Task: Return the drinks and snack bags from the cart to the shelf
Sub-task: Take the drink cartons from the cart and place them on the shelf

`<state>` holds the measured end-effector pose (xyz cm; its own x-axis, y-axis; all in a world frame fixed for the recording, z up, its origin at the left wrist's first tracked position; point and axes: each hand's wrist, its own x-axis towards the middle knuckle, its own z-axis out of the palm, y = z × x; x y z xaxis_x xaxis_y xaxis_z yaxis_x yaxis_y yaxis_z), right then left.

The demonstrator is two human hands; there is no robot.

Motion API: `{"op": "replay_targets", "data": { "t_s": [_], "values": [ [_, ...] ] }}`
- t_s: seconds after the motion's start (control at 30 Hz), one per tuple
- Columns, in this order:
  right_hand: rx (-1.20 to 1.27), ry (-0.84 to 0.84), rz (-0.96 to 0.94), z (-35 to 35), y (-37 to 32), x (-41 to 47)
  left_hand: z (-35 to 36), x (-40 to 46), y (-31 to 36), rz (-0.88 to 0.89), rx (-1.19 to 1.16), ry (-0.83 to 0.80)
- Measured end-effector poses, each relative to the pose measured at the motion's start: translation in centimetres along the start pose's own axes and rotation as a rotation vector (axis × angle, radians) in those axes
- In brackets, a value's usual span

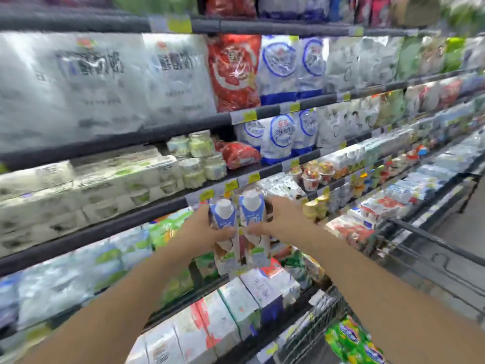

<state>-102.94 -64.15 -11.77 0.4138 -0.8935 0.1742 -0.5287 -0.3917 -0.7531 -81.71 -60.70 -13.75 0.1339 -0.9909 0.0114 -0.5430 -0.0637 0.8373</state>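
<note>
Left hand (203,228): fingers curled round the left drink carton (223,227), holding it upright.
Right hand (279,219): gripping the right drink carton (252,222), which touches the left one.
Cartons: both white-capped, raised in front of the shelf rail (105,229) with yellow price tags.
Cart (420,248): at the right, near the shelf's lower edge; a green snack bag (351,340) lies in it.

Setting: supermarket, likely chilled dairy aisle. Tiered shelves (147,214) with yellow price tags (249,116), packaged goods, wire cart (430,248).
</note>
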Motion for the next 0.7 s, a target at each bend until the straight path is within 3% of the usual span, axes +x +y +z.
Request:
{"op": "replay_targets", "data": {
  "t_s": [0.37,0.7],
  "values": [
    [0.033,-0.375,-0.294,26.3,-20.6,0.5,-24.5,-20.5,-16.1,-0.295,0.024,0.493],
    [0.163,-0.631,-0.463,51.1,-42.6,-6.4,-46.6,-42.6,-28.2,-0.467,0.067,0.718]
  ]
}}
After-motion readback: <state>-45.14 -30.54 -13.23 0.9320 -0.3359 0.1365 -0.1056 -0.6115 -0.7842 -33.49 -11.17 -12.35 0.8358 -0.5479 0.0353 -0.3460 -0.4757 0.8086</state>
